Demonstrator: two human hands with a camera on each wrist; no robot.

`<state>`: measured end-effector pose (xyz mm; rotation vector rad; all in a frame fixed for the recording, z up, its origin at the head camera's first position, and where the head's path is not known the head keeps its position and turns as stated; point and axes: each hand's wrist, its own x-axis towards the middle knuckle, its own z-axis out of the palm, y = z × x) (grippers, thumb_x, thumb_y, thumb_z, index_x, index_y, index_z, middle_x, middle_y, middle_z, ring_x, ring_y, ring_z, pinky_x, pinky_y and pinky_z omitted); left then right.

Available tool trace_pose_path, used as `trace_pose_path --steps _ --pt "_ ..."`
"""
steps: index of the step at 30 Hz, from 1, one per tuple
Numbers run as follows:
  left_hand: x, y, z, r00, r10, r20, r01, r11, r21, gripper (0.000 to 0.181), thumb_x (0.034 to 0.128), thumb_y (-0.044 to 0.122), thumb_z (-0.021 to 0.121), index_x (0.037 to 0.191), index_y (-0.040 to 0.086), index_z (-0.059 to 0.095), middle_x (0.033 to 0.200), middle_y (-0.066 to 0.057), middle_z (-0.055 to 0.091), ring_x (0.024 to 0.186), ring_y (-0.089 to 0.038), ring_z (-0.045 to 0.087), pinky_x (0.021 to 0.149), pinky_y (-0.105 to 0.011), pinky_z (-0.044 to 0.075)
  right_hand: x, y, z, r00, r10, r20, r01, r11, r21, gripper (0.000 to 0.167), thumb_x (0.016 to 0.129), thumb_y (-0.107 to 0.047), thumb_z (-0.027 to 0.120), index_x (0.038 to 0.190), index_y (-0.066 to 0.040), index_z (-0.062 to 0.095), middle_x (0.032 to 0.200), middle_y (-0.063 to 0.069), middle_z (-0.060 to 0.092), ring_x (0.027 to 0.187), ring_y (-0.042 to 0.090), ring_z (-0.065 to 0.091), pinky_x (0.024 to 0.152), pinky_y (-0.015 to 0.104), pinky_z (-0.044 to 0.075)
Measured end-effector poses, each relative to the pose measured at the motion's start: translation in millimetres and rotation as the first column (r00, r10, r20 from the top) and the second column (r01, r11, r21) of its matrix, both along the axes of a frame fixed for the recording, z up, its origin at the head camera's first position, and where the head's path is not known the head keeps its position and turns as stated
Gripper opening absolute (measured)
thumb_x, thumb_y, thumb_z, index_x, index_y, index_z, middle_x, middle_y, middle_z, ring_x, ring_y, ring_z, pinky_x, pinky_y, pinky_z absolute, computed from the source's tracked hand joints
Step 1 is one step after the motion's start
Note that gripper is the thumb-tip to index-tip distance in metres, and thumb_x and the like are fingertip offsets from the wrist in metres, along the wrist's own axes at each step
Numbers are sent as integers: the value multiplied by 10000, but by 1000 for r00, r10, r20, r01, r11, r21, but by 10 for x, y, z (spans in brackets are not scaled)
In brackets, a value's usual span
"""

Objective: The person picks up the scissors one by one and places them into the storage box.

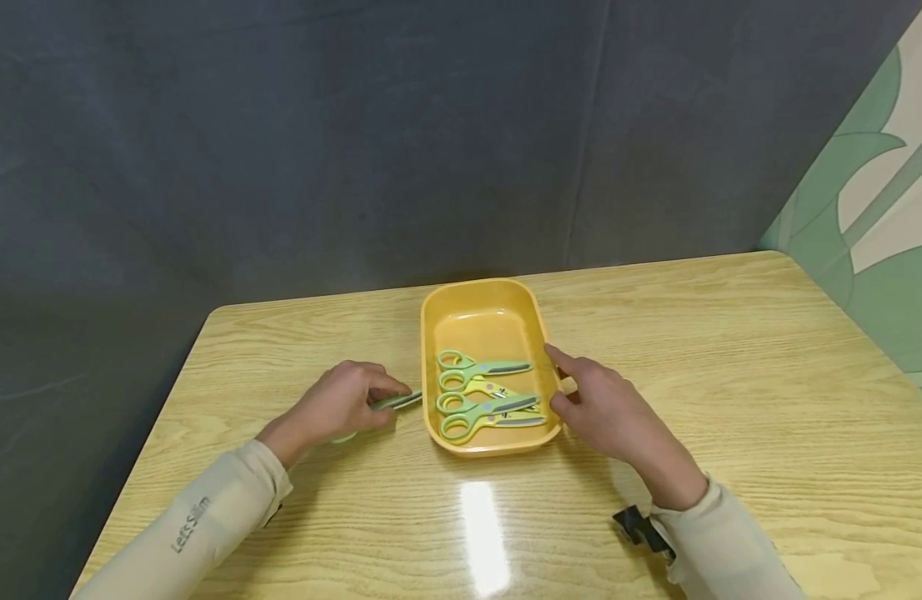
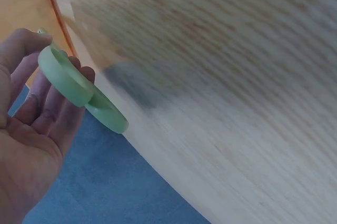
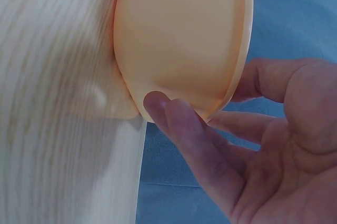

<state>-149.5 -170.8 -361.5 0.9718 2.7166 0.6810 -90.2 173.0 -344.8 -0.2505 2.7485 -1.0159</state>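
My left hand [image 1: 350, 398] pinches green-handled scissors [image 1: 396, 401] just left of a yellow-orange tray [image 1: 476, 298]. In the left wrist view, the light green finger loops [image 2: 63, 76] stick out past the fingers, while the tray hides the blade tips. Inside the tray several green and yellow scissors [image 1: 498, 367] lie overlapping, handles to the left and blades to the right. My right hand [image 1: 599, 408] touches the tray's right side, its fingertips [image 3: 156, 103] against the outer wall and the thumb near the rim, without wrapping round it.
The wood-grain table [image 1: 701, 358] extends on both sides of the tray. Behind it hangs a dark grey-blue curtain [image 1: 401, 150]. A green and cream patterned wall [image 1: 866, 217] stands at the right. A black strap [image 1: 644, 532] hangs from the right sleeve.
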Motion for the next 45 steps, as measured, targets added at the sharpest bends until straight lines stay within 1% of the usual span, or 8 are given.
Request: trace_pose_path --steps 4,6,14,20,26,36,45 --pt "9 2 46 999 31 9 -31 999 10 326 798 66 757 1108 165 774 819 98 658 596 -17 466 530 -198 415 -1 -2 -1 1000 -1 2 1 1000 3 652 947 -107 519 1559 -59 300 1408 239 538 1053 311 706 616 236 518" --pt "4 -2 64 999 41 1 -41 999 12 331 795 62 757 1108 169 776 819 102 655 605 -14 484 539 -201 431 1 -2 2 1000 -2 3 2 1000 5 653 947 -109 518 1559 -60 299 1409 240 537 1054 311 705 616 237 517" --pt "-28 -15 140 997 72 -32 -71 997 26 339 785 61 767 1100 184 779 843 105 681 739 -53 621 620 -202 491 7 8 11 1000 -2 1 2 1000 5 651 949 -114 516 1560 -60 298 1409 247 535 1064 324 700 616 239 508" --pt "-49 -15 216 995 85 -49 -84 996 32 332 787 69 782 1098 184 778 855 97 689 758 -57 619 616 -215 487 10 15 7 1000 -6 -2 6 1000 9 649 947 -116 514 1558 -60 302 1400 239 543 1060 319 701 626 239 516" --pt "-72 12 272 993 78 -86 -75 997 31 329 777 77 780 1086 189 783 860 96 699 754 -49 611 609 -219 476 13 17 5 1000 -5 -1 5 1000 5 647 948 -116 510 1557 -52 300 1397 243 542 1051 318 705 622 239 520" --pt "-99 43 349 987 81 -140 -80 997 14 333 761 71 767 1072 190 789 870 92 712 745 -57 613 605 -224 467 6 14 2 1000 4 -13 -4 1000 6 642 948 -114 510 1553 -43 306 1390 246 545 1044 317 708 628 241 528" --pt "-110 120 406 986 56 -159 -61 998 -25 329 774 71 779 1076 202 790 881 71 711 738 -59 621 604 -230 472 1 2 10 1000 1 -2 -1 1000 4 645 948 -113 510 1555 -46 303 1393 243 543 1040 311 709 621 239 531"
